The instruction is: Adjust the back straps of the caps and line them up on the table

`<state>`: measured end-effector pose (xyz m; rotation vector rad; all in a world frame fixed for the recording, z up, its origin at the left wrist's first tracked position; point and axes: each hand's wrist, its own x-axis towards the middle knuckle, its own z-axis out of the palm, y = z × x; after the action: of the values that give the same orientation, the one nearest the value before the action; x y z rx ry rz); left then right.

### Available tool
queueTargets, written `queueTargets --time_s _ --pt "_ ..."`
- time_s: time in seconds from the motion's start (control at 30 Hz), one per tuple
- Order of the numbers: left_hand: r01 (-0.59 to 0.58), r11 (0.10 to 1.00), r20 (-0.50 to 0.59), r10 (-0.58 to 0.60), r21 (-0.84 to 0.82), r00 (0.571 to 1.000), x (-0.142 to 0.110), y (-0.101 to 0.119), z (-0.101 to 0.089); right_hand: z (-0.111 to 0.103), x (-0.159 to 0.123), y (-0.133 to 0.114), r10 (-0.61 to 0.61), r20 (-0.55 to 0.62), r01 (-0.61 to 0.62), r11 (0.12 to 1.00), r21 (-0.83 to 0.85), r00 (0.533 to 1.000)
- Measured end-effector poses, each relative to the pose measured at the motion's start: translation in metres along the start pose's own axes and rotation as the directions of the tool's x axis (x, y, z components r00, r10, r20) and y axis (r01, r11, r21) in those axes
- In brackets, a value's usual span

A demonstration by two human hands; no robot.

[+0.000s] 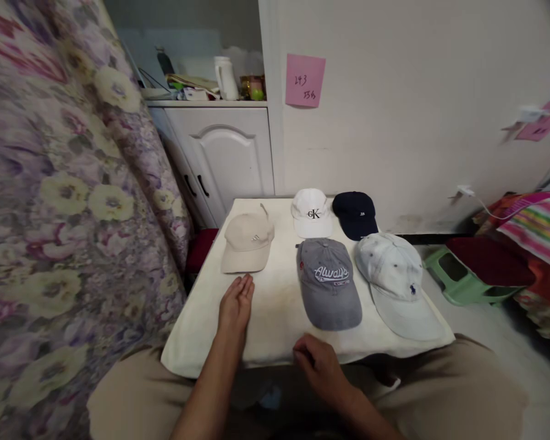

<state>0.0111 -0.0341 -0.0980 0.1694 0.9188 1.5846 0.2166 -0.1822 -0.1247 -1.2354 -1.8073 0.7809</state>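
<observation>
A beige baseball cap (pixel 248 241) lies on the left of the cloth-covered table, brim toward me, its strap end sticking up behind. Just in front of its brim is my left hand (pixel 236 302), open, palm turned up and fingers stretched out, holding nothing. My right hand (pixel 318 363) is loosely curled at the table's front edge, with nothing visible in it. Nearest to it is a grey cap (pixel 330 305) with "Always" lettering. Right of that sits a pale washed cap (pixel 389 263) with a small dark emblem. Behind them stand a white cap (pixel 309 205) marked "CK" and a navy cap (pixel 354 214).
Pale cloth covers the table (pixel 275 324). A floral curtain (pixel 73 214) hangs at the left. Behind are a white cabinet (pixel 233 150) and a wall with a pink note (pixel 305 79). A green stool (pixel 462 284) with a dark red top stands on the right.
</observation>
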Motion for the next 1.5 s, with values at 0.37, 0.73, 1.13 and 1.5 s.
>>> queueTargets --time_s 0.37,0.73,1.13,1.5 --pt "0.127 0.974 0.044 -0.121 -0.189 0.992 0.051 0.016 0.029 0.001 0.004 0.002 -0.010 0.029 0.010 1.000 -0.022 1.000" --pt "0.131 0.954 0.075 -0.115 -0.268 0.991 -0.022 0.008 0.013 -0.003 0.009 -0.004 0.048 0.056 -0.048 0.999 0.003 0.997" --pt "0.268 0.957 -0.005 -0.270 -0.116 0.963 -0.161 -0.025 -0.064 0.005 0.033 -0.001 0.419 0.290 -0.438 0.317 0.841 0.860" --pt "0.212 0.960 0.034 -0.209 -0.183 0.977 -0.133 0.000 -0.076 -0.001 0.036 -0.006 0.320 0.331 -0.380 0.104 0.919 0.888"
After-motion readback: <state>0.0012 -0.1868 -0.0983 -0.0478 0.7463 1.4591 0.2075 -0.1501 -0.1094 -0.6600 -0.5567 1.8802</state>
